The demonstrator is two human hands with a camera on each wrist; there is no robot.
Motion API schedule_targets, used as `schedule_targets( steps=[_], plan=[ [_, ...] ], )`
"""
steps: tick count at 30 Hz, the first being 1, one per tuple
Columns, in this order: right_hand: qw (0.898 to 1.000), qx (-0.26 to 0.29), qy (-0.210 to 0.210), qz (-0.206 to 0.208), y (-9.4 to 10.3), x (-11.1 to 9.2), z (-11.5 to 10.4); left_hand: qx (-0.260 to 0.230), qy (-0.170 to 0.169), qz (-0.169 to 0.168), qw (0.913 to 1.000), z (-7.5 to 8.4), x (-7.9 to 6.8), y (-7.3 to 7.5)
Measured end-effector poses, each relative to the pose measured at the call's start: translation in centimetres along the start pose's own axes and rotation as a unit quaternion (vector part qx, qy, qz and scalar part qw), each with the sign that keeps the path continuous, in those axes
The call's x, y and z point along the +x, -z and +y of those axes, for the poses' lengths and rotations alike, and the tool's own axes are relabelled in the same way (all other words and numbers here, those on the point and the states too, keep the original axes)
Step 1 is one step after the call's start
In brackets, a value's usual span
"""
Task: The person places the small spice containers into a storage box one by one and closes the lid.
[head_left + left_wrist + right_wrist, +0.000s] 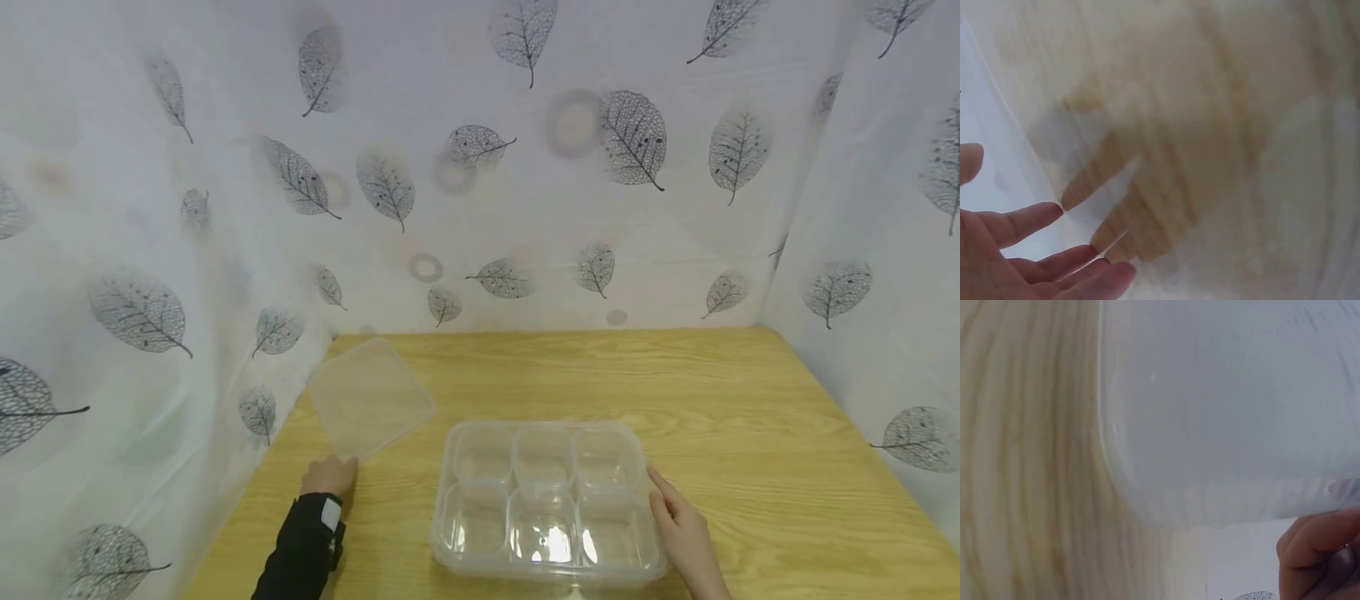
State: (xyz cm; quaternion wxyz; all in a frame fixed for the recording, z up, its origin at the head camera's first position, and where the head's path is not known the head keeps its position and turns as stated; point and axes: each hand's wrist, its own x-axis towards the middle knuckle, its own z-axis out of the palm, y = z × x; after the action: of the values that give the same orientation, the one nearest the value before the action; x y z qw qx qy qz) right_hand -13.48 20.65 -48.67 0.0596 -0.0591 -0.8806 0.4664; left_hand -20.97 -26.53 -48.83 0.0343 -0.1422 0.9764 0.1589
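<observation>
A clear plastic compartment box (pixel 543 575) stands on the table with several rounded cups in two rows, no lid on it. At its right side is my right hand (pixel 684 529), thumb and fingers at the rim. In the right wrist view the fingers (pixel 1316 547) curl close under the edge of the translucent box wall (pixel 1222 412). A flat, translucent square lid (pixel 371 400) lies on the left of the table. Beside its near corner rests my left hand (pixel 330 477); its fingers (pixel 1029 222) look loosely extended, with nothing between them, in the left wrist view.
The wooden table (pixel 765 433) runs back to a white curtain (pixel 465 225) printed with dark leaves. Curtain also hangs along the left and right sides, near the table edges. A dark sleeve (pixel 296 550) covers the left forearm.
</observation>
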Motion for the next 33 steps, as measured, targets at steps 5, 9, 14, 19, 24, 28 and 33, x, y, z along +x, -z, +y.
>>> schedule_targets(
  steps=[5, 9, 14, 19, 24, 28, 33],
  plan=[
    [0.999, 0.013, -0.023, -0.029, 0.4, 0.2, 0.1, 0.005, 0.037, -0.016, 0.9992, 1.3, 0.4, 0.3],
    [0.998, 0.020, -0.036, -0.036, 0.3, 0.3, 0.1, 0.025, 0.046, -0.004, 0.9986, 0.3, 2.0, -0.9],
    [0.998, 0.019, -0.048, -0.044, 0.1, 0.1, 0.0, 0.036, 0.052, -0.004, 0.9980, -1.0, 3.2, -1.3],
    [0.998, 0.030, -0.039, -0.036, 0.0, -0.1, 0.1, 0.005, 0.050, 0.000, 0.9987, -1.9, 3.3, -1.4],
    [0.997, 0.032, -0.060, -0.039, 0.0, -0.2, 0.2, -0.021, 0.059, -0.013, 0.9980, -2.4, 3.1, -1.9],
    [0.998, 0.019, -0.052, -0.031, 0.0, -0.1, 0.1, -0.021, 0.061, -0.024, 0.9977, -2.4, 3.4, -1.9],
    [0.999, 0.012, -0.039, -0.016, 0.0, 0.0, 0.1, -0.021, 0.062, -0.032, 0.9973, -2.3, 3.7, -1.7]
  ],
)
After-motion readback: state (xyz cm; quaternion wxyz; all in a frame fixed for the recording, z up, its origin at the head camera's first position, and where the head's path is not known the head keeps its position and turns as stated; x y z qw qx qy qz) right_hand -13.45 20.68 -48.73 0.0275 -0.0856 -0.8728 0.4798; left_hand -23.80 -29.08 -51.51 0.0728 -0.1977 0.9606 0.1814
